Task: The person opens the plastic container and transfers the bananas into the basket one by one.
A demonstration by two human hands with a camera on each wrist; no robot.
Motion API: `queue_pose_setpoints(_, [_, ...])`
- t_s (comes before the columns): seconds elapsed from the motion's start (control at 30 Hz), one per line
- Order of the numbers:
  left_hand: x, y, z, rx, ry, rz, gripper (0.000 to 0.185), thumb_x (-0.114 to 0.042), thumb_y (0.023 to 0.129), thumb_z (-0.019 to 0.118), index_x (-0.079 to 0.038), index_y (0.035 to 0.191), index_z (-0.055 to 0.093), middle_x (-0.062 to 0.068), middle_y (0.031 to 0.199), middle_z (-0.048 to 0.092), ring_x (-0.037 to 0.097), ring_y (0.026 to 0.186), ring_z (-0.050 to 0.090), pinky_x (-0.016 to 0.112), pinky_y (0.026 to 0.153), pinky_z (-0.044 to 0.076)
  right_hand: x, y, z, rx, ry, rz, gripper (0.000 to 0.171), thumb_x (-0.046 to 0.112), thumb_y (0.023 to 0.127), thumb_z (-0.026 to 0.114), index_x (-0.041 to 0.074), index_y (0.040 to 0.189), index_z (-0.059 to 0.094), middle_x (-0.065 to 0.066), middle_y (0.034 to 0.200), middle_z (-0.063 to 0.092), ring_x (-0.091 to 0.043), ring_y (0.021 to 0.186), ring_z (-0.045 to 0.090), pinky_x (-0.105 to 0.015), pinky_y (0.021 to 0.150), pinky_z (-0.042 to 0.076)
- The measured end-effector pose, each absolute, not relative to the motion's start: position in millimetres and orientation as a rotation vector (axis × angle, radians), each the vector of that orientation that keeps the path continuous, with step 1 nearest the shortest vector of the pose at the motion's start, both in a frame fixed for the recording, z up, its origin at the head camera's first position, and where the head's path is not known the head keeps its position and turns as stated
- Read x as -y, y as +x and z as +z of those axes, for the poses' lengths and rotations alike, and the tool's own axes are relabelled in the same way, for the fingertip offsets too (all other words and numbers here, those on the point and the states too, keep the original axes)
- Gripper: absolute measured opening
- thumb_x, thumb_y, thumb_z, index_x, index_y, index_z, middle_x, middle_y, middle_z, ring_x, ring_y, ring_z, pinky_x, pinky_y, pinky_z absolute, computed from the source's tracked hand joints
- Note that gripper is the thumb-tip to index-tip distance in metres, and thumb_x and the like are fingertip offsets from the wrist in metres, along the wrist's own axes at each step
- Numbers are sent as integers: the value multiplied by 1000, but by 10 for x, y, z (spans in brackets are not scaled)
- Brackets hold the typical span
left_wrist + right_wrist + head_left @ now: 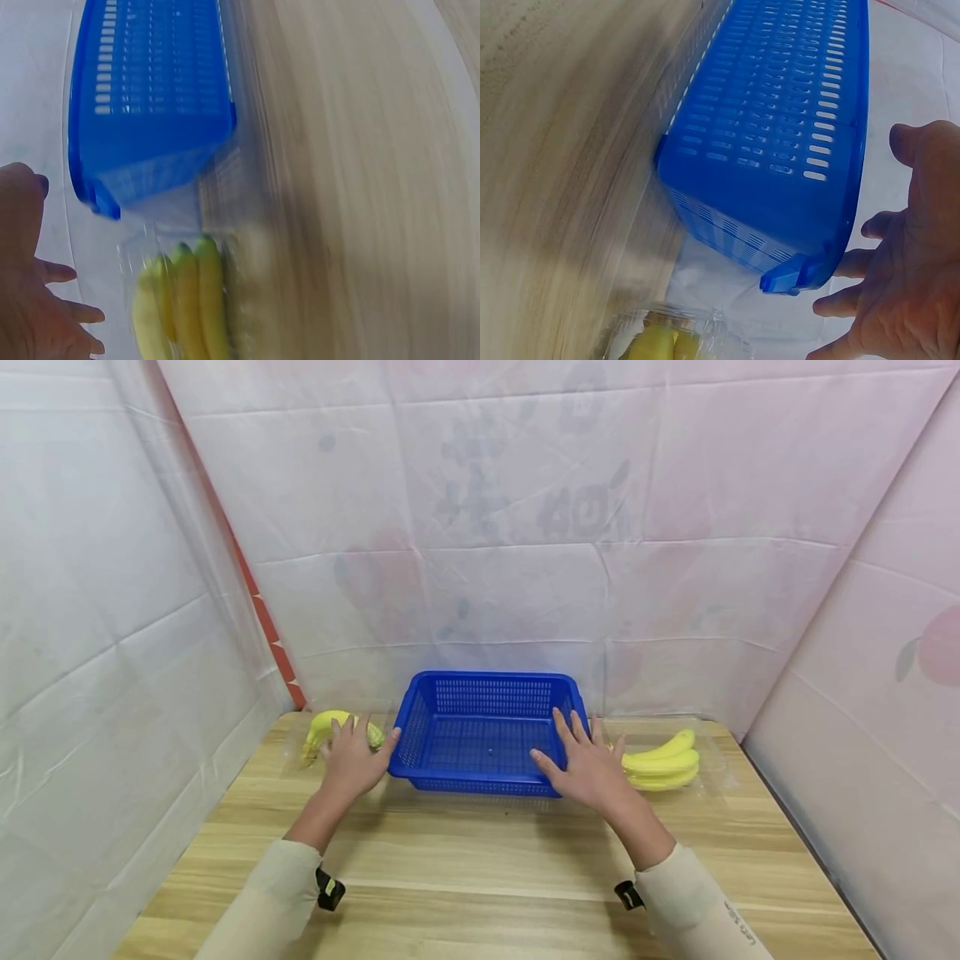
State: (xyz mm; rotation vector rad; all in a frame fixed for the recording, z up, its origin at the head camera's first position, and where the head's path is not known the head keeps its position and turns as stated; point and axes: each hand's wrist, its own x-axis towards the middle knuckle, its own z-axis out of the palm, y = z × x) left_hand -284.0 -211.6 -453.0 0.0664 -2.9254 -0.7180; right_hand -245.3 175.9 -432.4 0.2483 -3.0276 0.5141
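Note:
A blue plastic basket (487, 774) with slotted walls stands on the table, and no contents show inside it. My left hand (354, 764) is held beside its left end with fingers spread, partly covering yellow bananas (324, 720) in the head view. The left wrist view shows those bananas (196, 300) in clear plastic packaging. Over the basket's right end, my right hand (591, 770) has its fingers spread. In the right wrist view this hand (907, 277) appears apart from the basket wall (750, 184). Neither hand holds anything.
To the right of the basket lies a second bunch of bananas (663, 766) with clear plastic around it. The wooden table (465, 877) ends against pale printed sheets (510, 585) that hang behind and at both sides.

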Motion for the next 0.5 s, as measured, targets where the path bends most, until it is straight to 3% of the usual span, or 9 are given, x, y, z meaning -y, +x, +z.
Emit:
queue_pose_setpoints(0.3, [2507, -2830, -4615, 2779, 228, -866, 82, -58, 108, 48, 2, 162, 35, 35, 164, 36, 56, 155, 27, 81, 120, 14, -1729, -2442, -4361, 3024, 243, 552, 92, 72, 106, 42, 17, 173, 12, -25, 177, 19, -56, 163, 9, -88, 120, -3])
queue_pose_setpoints(0.5, [2735, -2837, -4661, 2675, 356, -961, 81, -56, 107, 48, 2, 163, 34, 38, 161, 36, 59, 150, 31, 73, 117, 19, -1714, -2419, -4366, 3010, 241, 564, 92, 72, 106, 42, 17, 173, 13, -25, 177, 21, -55, 163, 10, -87, 121, 2])
